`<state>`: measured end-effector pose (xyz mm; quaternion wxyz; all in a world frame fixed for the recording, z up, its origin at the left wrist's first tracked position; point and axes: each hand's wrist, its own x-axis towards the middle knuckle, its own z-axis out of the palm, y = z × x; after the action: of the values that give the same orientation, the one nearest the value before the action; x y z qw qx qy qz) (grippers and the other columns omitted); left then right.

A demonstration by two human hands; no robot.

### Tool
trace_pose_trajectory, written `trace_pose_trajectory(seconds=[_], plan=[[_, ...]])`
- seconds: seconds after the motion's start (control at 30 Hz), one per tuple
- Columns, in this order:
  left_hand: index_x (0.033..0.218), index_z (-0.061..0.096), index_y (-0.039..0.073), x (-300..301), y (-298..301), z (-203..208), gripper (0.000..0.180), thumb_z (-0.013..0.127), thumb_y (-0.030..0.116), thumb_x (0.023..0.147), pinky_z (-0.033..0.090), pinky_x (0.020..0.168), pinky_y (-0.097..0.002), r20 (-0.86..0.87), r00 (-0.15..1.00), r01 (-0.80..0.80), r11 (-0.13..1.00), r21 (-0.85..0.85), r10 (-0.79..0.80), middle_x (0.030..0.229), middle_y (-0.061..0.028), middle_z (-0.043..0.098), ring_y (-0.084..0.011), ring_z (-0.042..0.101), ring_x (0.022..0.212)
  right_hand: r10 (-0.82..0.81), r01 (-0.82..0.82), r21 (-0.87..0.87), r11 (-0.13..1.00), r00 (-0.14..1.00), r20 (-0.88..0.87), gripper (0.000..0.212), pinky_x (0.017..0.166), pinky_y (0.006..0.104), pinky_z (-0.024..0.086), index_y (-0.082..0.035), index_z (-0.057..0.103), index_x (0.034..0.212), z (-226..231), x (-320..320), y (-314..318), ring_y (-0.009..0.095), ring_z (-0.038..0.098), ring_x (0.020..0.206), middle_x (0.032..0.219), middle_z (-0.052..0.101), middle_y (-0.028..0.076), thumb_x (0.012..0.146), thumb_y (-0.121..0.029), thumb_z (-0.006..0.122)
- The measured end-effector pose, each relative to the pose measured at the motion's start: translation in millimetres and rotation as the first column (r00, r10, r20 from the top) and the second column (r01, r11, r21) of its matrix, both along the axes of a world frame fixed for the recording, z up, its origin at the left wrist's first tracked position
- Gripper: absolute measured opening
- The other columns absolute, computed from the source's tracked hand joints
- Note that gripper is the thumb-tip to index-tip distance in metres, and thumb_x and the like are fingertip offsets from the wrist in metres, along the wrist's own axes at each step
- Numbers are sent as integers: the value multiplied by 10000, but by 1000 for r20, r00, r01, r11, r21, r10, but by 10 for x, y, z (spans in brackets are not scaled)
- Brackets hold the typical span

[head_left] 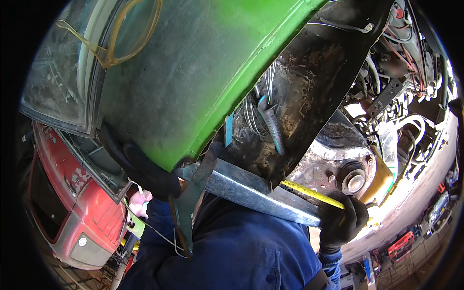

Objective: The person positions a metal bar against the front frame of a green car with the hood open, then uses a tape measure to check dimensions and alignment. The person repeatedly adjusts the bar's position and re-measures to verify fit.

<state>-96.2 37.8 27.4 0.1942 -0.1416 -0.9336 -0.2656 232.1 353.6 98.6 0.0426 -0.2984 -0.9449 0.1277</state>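
Observation:
My right hand (340,224), in a black glove, is closed around the end of a yellow tape measure (311,193). Its blade runs along a bent strip of bare shiny sheet metal (256,193), whose right end lies against the same hand. On the left, my left hand (145,164), also black-gloved, rests with fingers stretched along the lower edge of a green body panel (159,92). Beside it hangs a torn, rusty-edged piece of dark green metal (186,212). A knife-like tool with a grey and teal handle (273,125) lies in the dark, scorched recess past the panel.
Yellow-framed glasses (110,60) lie by the windscreen (58,92). Loops of thin wire (251,116) are in the recess. Hoses and wiring fill the engine bay (401,92) at right. A red vehicle (82,193) stands at left. A red case (401,246) sits on the floor.

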Motion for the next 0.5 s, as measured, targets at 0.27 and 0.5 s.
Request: trace_pose_trajectory(seconds=[0.27,0.5], plan=[[1757,361,-59,1,97,23,735,380,460,1237,309,1377,-551,2,999,-35,998,45,35,1818,-285,372,-419,377,1685,4,-4,9,1000,1000,0,284,1058,546,545,-11,757,1289,-5,2,3,384,672,1183,1261,699,178,1149,-243,672],[1744,377,-65,15,147,76,706,372,432,1244,351,1361,-562,29,993,-116,992,41,115,1788,-301,411,-436,428,1654,7,-7,5,1000,1000,5,294,1051,546,543,-8,758,1289,4,-6,3,386,672,1178,1260,698,182,1150,-253,672]])
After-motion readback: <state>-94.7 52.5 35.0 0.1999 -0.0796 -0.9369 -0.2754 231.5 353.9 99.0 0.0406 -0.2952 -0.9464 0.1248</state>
